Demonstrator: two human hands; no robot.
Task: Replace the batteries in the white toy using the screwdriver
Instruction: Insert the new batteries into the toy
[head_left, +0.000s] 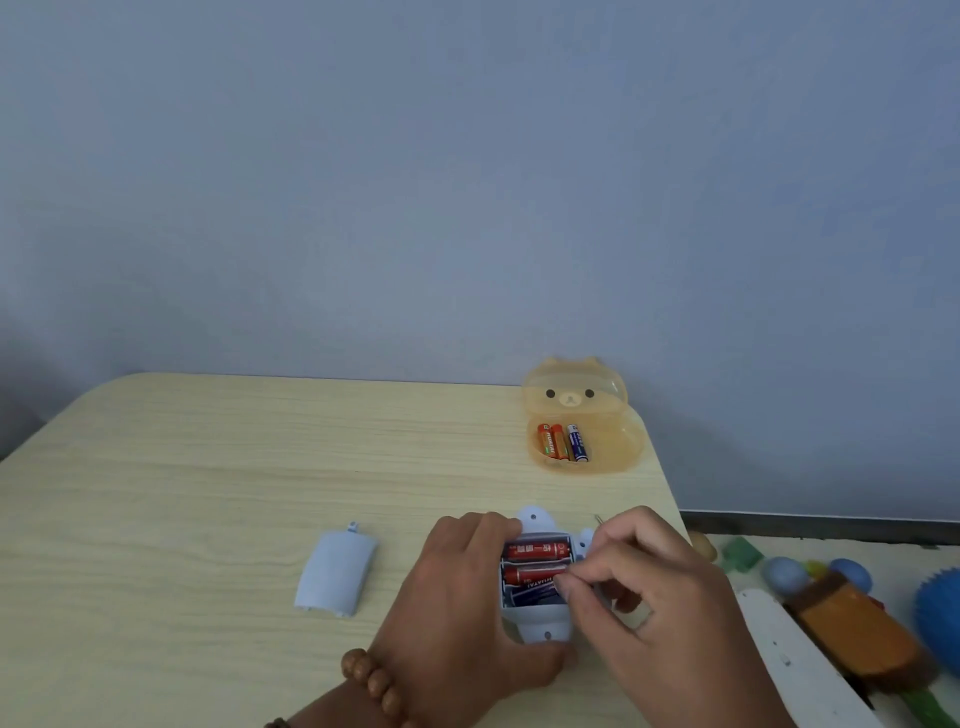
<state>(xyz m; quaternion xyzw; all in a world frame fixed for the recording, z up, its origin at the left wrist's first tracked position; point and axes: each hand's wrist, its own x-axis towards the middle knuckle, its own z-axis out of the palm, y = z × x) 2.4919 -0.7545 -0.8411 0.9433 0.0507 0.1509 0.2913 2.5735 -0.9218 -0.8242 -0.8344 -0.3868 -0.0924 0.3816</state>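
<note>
The white toy (540, 623) lies on its front on the table with its battery compartment open. Inside are two red batteries (537, 551) and a dark blue battery (535, 592). My left hand (457, 597) grips the toy's left side and holds it down. My right hand (649, 587) reaches in from the right, with thumb and forefinger pinched at the right ends of the lower batteries. A thin metal tip, likely the screwdriver (597, 518), pokes out just behind my right hand; the rest of it is hidden. The removed white battery cover (337, 571) lies to the left.
An open orange bear-shaped box (613, 447) at the table's back right holds three batteries (563, 441). The table's right edge runs close beside my right hand. Beyond it, on the floor, lie several colourful toys (857, 629) and a white board (795, 654).
</note>
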